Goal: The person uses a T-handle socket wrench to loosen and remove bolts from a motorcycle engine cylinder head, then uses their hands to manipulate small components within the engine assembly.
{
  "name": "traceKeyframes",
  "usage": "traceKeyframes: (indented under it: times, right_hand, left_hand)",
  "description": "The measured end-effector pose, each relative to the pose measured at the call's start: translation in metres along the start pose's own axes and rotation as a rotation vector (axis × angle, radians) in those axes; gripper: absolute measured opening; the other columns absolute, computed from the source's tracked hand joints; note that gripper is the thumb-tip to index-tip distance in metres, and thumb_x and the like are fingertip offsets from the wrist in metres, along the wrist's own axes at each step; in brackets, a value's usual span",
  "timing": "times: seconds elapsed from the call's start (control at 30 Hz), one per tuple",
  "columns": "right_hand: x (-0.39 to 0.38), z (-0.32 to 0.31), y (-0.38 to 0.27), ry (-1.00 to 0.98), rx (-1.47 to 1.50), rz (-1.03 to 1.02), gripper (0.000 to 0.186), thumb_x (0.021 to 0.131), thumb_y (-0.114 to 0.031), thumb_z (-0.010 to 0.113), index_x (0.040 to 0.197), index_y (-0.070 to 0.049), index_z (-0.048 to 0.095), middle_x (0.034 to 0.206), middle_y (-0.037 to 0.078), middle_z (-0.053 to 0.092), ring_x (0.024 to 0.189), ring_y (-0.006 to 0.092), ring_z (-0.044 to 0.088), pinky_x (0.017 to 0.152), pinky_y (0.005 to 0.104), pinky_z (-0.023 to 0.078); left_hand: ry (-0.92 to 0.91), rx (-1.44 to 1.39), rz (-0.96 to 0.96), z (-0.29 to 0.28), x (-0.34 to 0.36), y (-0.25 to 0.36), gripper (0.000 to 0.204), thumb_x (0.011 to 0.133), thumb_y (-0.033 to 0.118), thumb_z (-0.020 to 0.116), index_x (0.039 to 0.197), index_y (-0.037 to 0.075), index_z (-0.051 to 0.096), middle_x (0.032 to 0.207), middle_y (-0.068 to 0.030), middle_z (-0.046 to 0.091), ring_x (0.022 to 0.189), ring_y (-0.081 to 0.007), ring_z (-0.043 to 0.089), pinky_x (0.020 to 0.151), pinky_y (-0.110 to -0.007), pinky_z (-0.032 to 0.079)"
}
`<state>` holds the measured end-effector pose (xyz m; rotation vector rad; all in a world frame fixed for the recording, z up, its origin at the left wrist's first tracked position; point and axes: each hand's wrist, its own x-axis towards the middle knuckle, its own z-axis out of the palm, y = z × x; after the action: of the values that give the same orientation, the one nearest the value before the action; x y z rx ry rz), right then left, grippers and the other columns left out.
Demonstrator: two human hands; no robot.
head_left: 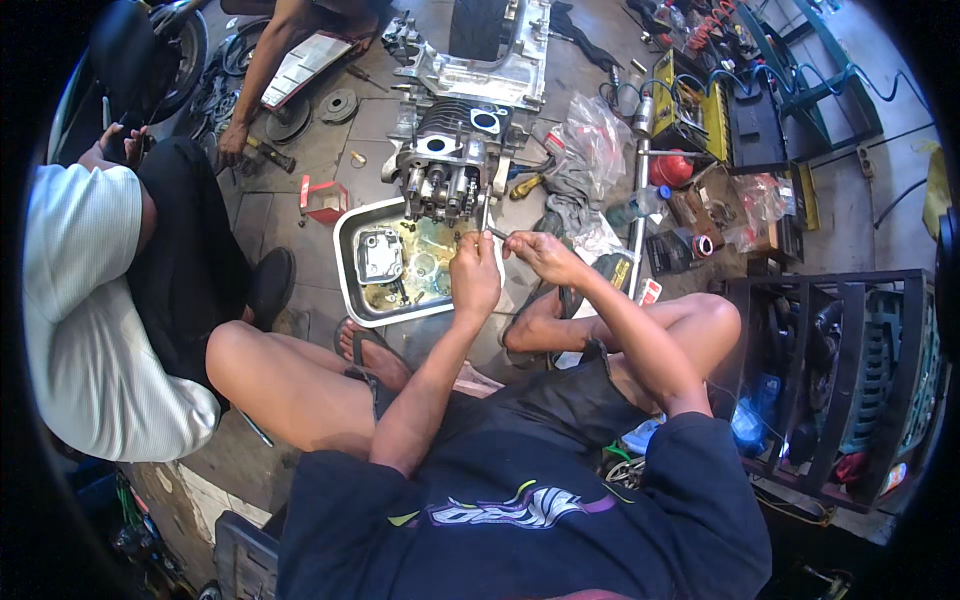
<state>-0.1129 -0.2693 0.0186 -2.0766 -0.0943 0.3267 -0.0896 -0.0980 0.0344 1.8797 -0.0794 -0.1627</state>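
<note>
In front of me stands a partly stripped engine (445,150), its finned cylinder and valve parts bared on the near side. A slim metal T-handle wrench (487,212) reaches its right edge. My left hand (475,278) is closed at the near end of the wrench, its fingertips pinching there. My right hand (545,257) is closed on the dark crossbar, just right of the left hand. Below the engine, a white tray (352,290) holds oily liquid and a square metal cover (379,257).
A person in a white shirt (85,300) sits at left; another person's arm (262,75) reaches down at upper left. A yellow-handled screwdriver (526,186), grey rag (570,190) and yellow toolbox (690,105) lie right of the engine. A dark rack (850,380) stands far right.
</note>
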Motion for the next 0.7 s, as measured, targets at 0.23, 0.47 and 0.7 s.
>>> traceKeyframes:
  times: [0.23,0.47,0.7]
  right_hand:
    - [0.019,0.028,0.038,-0.019,0.23,-0.03,0.043,0.105,-0.038,0.038,0.094,-0.002,0.059,0.09,0.007,0.059,0.089,0.0167,0.055,0.085,0.0317,0.044]
    - [0.032,0.058,0.034,0.067,0.401,-0.127,0.047,0.104,-0.043,0.037,0.116,-0.001,0.054,0.097,0.005,0.06,0.091,0.0133,0.053,0.086,0.0318,0.046]
    - [0.04,0.082,0.045,0.078,0.37,-0.061,0.039,0.104,-0.029,0.04,0.131,-0.002,0.05,0.12,0.007,0.058,0.11,0.0149,0.05,0.098,0.0315,0.041]
  left_hand:
    - [0.02,0.077,0.009,0.003,-0.001,0.013,0.028,0.097,0.025,0.05,0.089,-0.001,0.057,0.071,-0.0254,0.062,0.07,-0.0445,0.062,0.061,-0.052,0.044]
    - [0.076,0.205,0.071,0.001,0.006,0.006,0.029,0.097,0.024,0.052,0.085,-0.001,0.059,0.07,-0.0229,0.064,0.067,-0.0416,0.063,0.059,-0.047,0.045]
    - [0.095,0.393,0.068,-0.007,0.008,0.005,0.032,0.097,0.028,0.052,0.09,-0.003,0.06,0.069,-0.0286,0.062,0.066,-0.0469,0.062,0.057,-0.052,0.047]
